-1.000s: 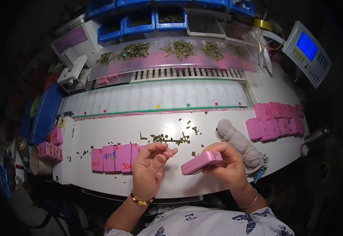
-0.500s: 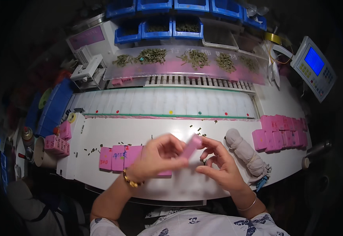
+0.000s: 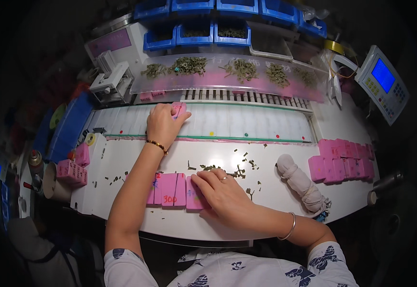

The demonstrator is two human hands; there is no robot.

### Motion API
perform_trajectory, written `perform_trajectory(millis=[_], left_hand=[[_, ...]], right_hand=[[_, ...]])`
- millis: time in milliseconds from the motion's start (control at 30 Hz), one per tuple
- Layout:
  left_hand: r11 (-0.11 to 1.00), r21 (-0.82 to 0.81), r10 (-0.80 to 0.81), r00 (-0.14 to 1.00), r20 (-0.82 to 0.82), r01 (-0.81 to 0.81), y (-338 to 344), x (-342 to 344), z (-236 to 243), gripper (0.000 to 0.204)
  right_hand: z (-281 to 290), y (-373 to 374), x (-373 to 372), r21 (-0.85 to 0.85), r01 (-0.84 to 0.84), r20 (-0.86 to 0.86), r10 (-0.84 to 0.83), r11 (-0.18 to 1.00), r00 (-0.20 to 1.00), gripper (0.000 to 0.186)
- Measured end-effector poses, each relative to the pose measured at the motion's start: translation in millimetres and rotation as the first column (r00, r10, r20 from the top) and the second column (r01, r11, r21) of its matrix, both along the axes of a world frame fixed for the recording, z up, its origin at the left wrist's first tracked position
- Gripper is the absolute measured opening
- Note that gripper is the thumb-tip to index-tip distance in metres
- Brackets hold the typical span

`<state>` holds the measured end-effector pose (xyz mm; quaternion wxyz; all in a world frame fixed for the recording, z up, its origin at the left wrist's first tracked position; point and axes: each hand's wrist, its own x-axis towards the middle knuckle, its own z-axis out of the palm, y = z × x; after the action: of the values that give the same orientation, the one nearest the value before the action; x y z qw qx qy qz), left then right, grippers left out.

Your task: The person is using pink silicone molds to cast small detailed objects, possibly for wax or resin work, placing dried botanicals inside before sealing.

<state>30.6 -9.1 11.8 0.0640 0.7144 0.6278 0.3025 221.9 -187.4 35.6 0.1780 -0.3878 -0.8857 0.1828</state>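
Head view: left hand [image 3: 163, 125] closed on a pink block [image 3: 178, 110], setting it on the far white slotted conveyor [image 3: 247, 122]. Right hand [image 3: 220, 191] lies open, fingers flat on the near row of pink blocks [image 3: 170, 189]. Step judged: loading; the next move calls for lifting the right-end block from that row.

A white curved workbench [image 3: 266, 225] carries a row of pink blocks [image 3: 170, 190] near its front edge, a stack of pink blocks [image 3: 342, 160] at the right end, a white cloth roll [image 3: 300, 181] beside them, and scattered small dark bits [image 3: 239, 167] across the middle.
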Motion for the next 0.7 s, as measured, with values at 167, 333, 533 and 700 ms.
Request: perform_trajectory(millis=[167,333,533,700], left_hand=[[0.959,0.254,-0.151,0.985,0.087,0.125,-47,12,23,0.038],[0.668,-0.234,-0.131,0.421,0.898,0.707,-122,26,30,0.036],[0.219,-0.149,0.099,0.130,0.987,0.964,-160,34,12,0.078],[0.502,-0.150,-0.472,0.414,0.778,0.852,-166,49,25,0.093]], right_hand=[[-4,0,16,-0.038,0.056,-0.119,-0.060,0.998,0.991,0.068],[6,-13,49,-0.031,0.152,-0.313,-0.154,0.988,0.937,0.071],[21,-32,61,0.162,0.133,-0.381,-0.063,0.978,0.922,0.082],[10,-42,70,-0.170,0.076,-0.551,-0.159,0.982,0.819,0.091]])
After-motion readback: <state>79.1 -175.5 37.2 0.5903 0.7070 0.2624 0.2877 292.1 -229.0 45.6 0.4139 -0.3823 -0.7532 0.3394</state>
